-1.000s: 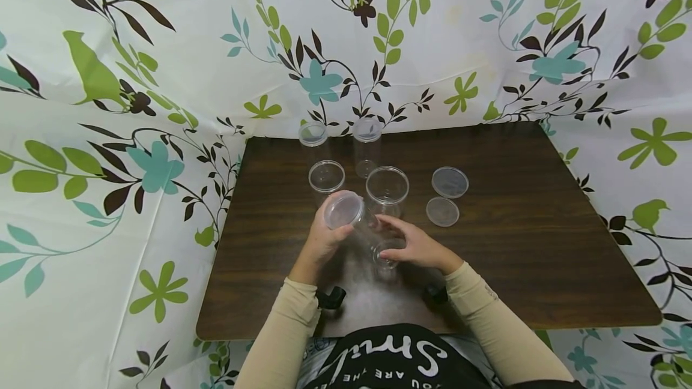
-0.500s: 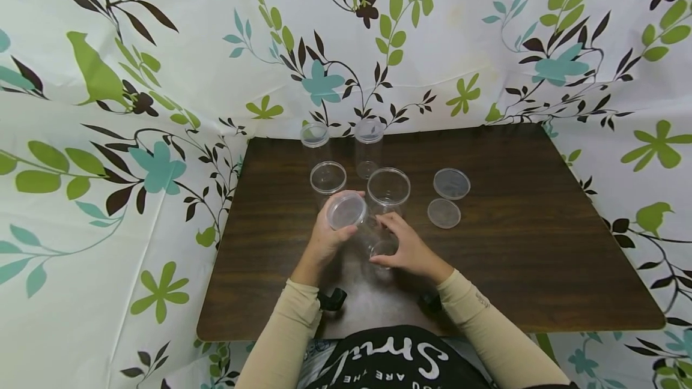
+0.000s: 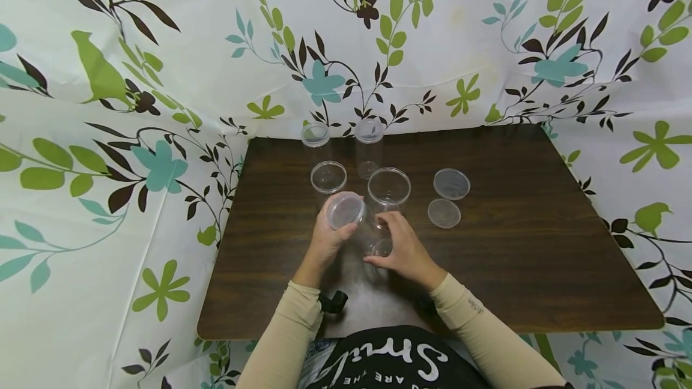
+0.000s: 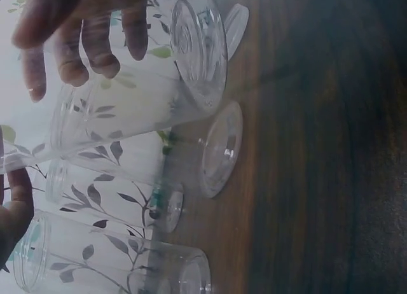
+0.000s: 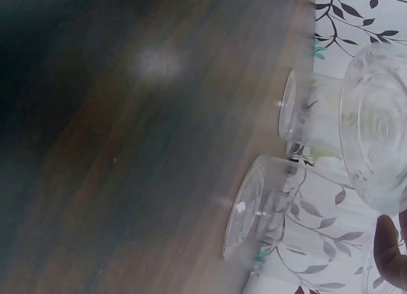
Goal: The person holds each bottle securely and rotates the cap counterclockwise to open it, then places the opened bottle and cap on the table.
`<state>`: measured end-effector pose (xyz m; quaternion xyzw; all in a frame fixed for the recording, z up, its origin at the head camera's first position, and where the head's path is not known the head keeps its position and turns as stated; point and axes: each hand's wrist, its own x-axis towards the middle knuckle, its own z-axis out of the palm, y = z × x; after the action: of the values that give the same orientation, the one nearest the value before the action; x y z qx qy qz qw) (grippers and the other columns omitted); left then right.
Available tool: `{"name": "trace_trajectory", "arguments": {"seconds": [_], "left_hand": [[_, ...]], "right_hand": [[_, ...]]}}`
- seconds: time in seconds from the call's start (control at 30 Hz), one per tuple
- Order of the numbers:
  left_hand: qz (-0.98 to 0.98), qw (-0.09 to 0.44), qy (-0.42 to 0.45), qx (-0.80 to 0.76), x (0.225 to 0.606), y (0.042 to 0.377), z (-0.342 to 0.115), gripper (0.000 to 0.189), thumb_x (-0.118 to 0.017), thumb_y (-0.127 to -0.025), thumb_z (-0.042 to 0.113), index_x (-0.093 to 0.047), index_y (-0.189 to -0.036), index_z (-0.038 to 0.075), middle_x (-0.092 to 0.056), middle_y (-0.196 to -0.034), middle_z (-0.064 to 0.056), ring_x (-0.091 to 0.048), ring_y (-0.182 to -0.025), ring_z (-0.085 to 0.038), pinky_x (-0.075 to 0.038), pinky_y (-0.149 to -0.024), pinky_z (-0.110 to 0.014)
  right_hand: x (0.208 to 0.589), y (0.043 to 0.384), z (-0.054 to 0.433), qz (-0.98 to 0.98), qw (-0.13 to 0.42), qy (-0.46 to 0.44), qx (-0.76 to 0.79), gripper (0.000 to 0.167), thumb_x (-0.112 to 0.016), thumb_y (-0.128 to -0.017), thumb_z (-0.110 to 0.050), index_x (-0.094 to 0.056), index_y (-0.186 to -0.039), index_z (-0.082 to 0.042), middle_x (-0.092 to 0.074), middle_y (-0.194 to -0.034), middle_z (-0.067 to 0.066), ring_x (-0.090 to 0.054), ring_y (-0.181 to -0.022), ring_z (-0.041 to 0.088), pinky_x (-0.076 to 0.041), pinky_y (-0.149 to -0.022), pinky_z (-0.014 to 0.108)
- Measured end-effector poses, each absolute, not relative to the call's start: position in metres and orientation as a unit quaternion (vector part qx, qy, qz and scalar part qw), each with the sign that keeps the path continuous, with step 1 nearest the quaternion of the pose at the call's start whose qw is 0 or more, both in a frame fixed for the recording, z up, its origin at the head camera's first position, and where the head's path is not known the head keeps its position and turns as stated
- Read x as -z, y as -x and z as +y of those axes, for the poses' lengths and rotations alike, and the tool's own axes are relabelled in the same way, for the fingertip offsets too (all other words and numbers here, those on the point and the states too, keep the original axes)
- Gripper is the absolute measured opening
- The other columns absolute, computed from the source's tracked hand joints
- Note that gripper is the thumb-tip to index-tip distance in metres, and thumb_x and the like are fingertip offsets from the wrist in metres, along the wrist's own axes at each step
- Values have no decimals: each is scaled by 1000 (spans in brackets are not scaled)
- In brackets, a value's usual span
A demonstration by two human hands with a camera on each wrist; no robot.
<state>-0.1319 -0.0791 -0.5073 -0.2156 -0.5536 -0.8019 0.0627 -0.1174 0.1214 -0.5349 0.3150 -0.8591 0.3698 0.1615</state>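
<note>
A clear plastic jar (image 3: 369,234) with a lid (image 3: 346,209) on its mouth is held tilted above the table, its base toward the lower right. My left hand (image 3: 322,242) grips it near the lidded end. Around the lower part curve the thumb and fingers of my right hand (image 3: 409,252). In the right wrist view, the round base of the held jar (image 5: 381,128) faces the camera, and a fingertip (image 5: 389,251) shows below it. Just beyond the hands stand two jars without lids, one narrower (image 3: 328,177) and one wider (image 3: 389,186).
Two lidded jars, left (image 3: 316,135) and right (image 3: 369,131), stand at the back of the brown table (image 3: 530,245). To the right lie two loose lids, a larger (image 3: 452,184) and a smaller (image 3: 444,214). A patterned cloth (image 3: 205,29) hangs behind.
My right hand has moved slightly left and turned about the jar's lower part. The jar's base has shifted a little left; my left hand keeps its hold. The other jars and lids stay put.
</note>
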Motion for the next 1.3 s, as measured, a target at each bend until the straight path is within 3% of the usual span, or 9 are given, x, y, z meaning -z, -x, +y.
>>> {"name": "trace_trajectory", "arguments": {"seconds": [0.1,0.23,0.37,0.53,0.67,0.77,0.9,1.13,1.3], "left_hand": [[-550,59,217,804,508,132,-80,91,-88,-75,50,-49,-132,-10,-69,-120,-1,-62,-113,-17,-48,-97,-26],[-546,51,227,805,508,132,-82,86,-88,-76,49,-52,-131,-6,-69,-120,-1,-62,-113,-17,-47,-97,-26],[-521,41,239,818,504,132,-83,76,-89,-76,45,-55,-129,2,-69,-119,-3,-62,-112,-17,-47,-96,-26],[-488,29,251,836,500,132,-85,69,-89,-77,43,-57,-128,9,-70,-119,-5,-62,-111,-18,-49,-94,-25],[-491,25,255,833,500,131,-87,68,-87,-78,45,-58,-129,12,-70,-119,-4,-63,-112,-17,-49,-94,-25],[-498,18,253,829,500,131,-87,68,-87,-78,47,-57,-129,13,-70,-121,-3,-62,-113,-17,-48,-95,-25],[-512,19,251,821,500,132,-87,71,-86,-78,48,-57,-131,11,-67,-125,-7,-60,-114,-17,-47,-97,-25],[-537,31,243,807,499,132,-86,83,-85,-78,51,-53,-133,-3,-66,-126,-8,-59,-113,-17,-46,-97,-26],[-551,45,231,801,499,131,-84,92,-86,-78,48,-47,-134,-13,-68,-124,-4,-61,-113,-16,-47,-96,-26]], "right_hand": [[534,119,122,-856,145,-328,-372,101,-102,-57,-31,-48,-135,3,-52,-123,15,-51,-111,27,-46,-94,45],[530,120,127,-846,70,-335,-410,105,-101,-59,-25,-43,-143,3,-47,-129,15,-46,-117,28,-45,-97,47],[523,123,137,-823,-22,-333,-461,98,-96,-68,-16,-41,-147,3,-46,-142,20,-47,-128,34,-43,-104,52],[519,125,149,-805,-141,-307,-488,89,-85,-83,-23,-37,-154,-1,-44,-153,21,-46,-137,40,-39,-108,60],[519,125,152,-779,-194,-295,-519,83,-80,-89,-25,-34,-157,-6,-44,-154,17,-46,-137,38,-41,-107,60],[522,125,150,-772,-181,-301,-531,81,-80,-88,-20,-37,-155,-7,-49,-151,14,-50,-134,34,-43,-106,55],[525,124,147,-799,-116,-300,-509,82,-86,-82,-19,-43,-151,-5,-58,-141,13,-57,-126,28,-46,-103,50],[531,120,134,-829,-27,-309,-465,89,-91,-75,-21,-43,-145,4,-57,-138,18,-58,-120,30,-47,-100,52],[534,118,124,-850,47,-302,-429,94,-96,-68,-25,-45,-142,0,-57,-129,15,-57,-111,26,-50,-93,47]]}}
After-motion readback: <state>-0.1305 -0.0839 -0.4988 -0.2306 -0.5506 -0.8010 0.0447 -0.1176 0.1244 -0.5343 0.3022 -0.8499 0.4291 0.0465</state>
